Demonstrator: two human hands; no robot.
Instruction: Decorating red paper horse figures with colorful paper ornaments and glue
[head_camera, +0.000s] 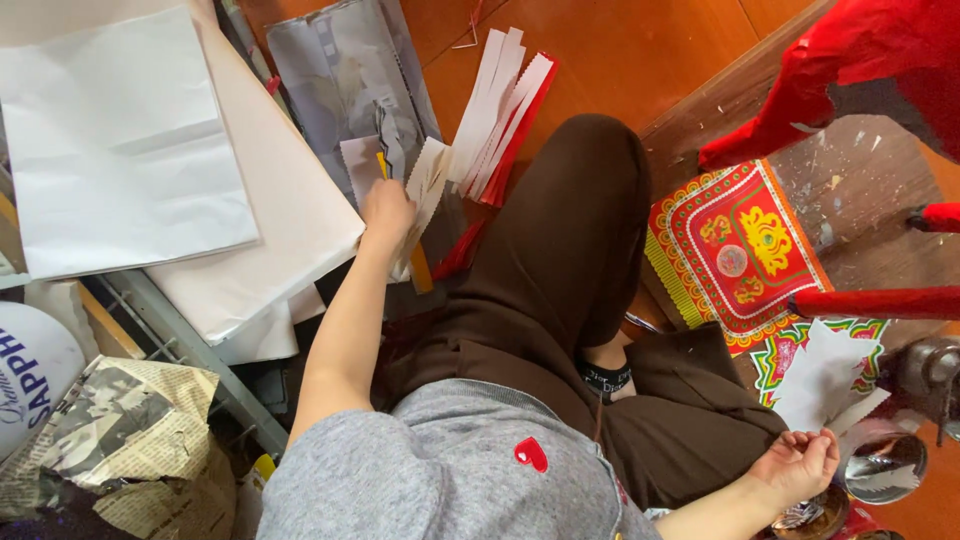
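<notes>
My left hand (385, 210) reaches forward over the floor and grips a white paper piece with a zigzag edge (430, 175), together with a thin yellow stick (421, 268) that pokes out below the hand. A fan of white and red paper strips (500, 115) lies just beyond it. My right hand (800, 462) rests palm up by my right hip, fingers loosely curled, with nothing visible in it. Cut white paper pieces (822, 378) lie right above that hand. I sit with my brown-trousered legs (560, 240) folded.
Large white sheets (120, 140) and grey paper (340, 70) are piled at the left. Crumpled newspaper (120, 430) and a metal frame (190, 350) sit at the lower left. A red-and-gold patterned sheet (735, 245), a red paper-covered shape (860, 60) and a metal bowl (885, 470) stand on the right.
</notes>
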